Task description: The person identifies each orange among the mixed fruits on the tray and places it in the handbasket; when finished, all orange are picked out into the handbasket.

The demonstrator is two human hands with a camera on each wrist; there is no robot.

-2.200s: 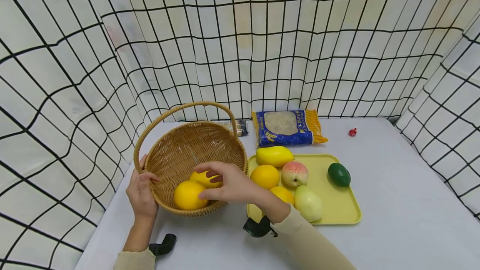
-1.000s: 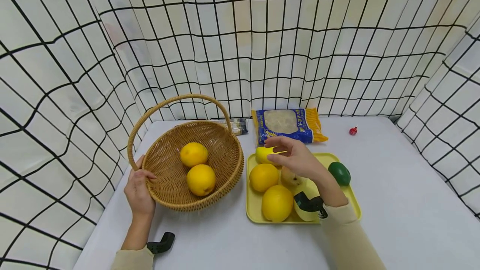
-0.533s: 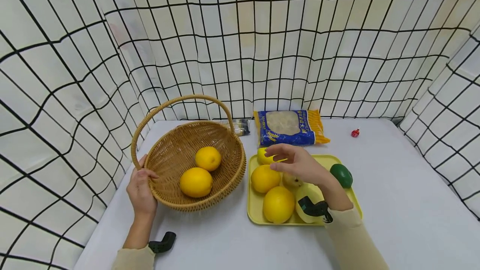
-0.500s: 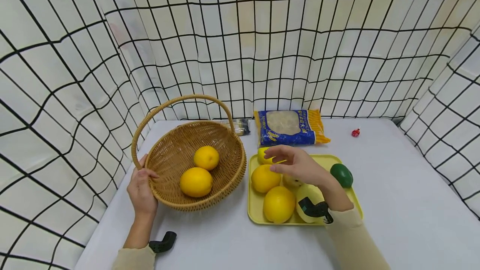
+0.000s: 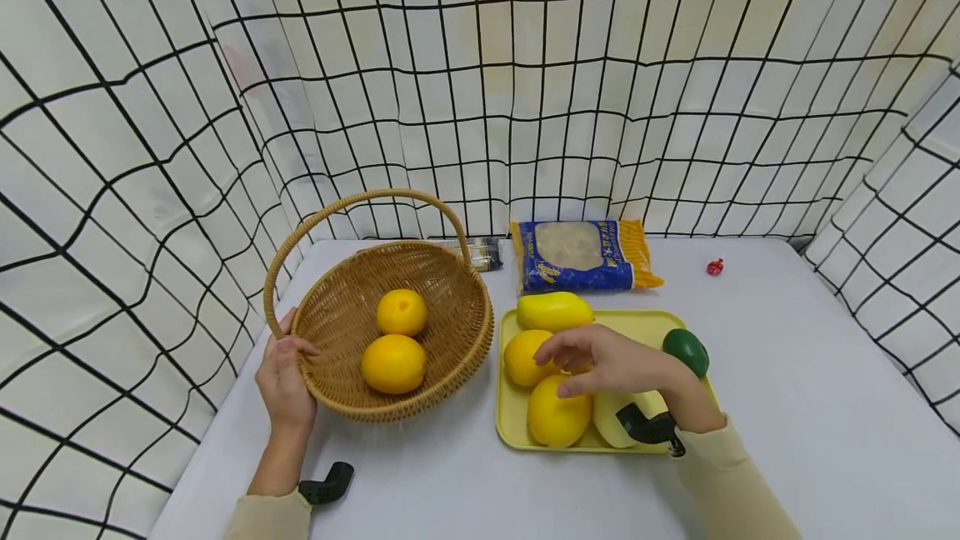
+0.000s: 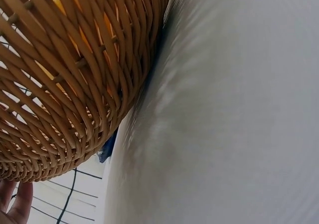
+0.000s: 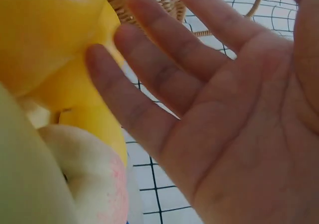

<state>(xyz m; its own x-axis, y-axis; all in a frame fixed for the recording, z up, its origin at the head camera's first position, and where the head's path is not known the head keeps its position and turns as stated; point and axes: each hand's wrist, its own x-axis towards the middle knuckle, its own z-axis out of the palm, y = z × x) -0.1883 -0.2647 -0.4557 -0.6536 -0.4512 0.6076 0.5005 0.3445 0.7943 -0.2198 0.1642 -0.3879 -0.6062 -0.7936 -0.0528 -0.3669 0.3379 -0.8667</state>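
My left hand (image 5: 287, 386) grips the left rim of a wicker basket (image 5: 330, 348), which is tilted toward me. Two orange-yellow fruits, a rear one (image 5: 402, 312) and a front one (image 5: 393, 364), lie inside it. Over the yellow tray (image 5: 512, 433) hovers my right hand (image 5: 626, 365), fingers relaxed and holding nothing. Beneath its fingertips are two similar fruits, one behind (image 5: 525, 359) and one in front (image 5: 558, 415). A peach (image 7: 99, 176) appears in the right wrist view, but my hand hides it from the head view. A pale green fruit (image 5: 611, 419) lies partly under my wrist.
A yellow mango (image 5: 555, 311) lies at the tray's back left, a dark green fruit (image 5: 686, 352) at its right. Behind stand a blue-and-orange food bag (image 5: 577, 257) and a clear-and-black packet (image 5: 487, 254). A red wrapped candy (image 5: 715, 267) sits back right. Gridded cloth walls enclose the table.
My right hand left the basket, moved right over the tray, then dropped lower toward the front fruits. The two fruits in the basket rolled about. My left hand kept its hold on the rim.
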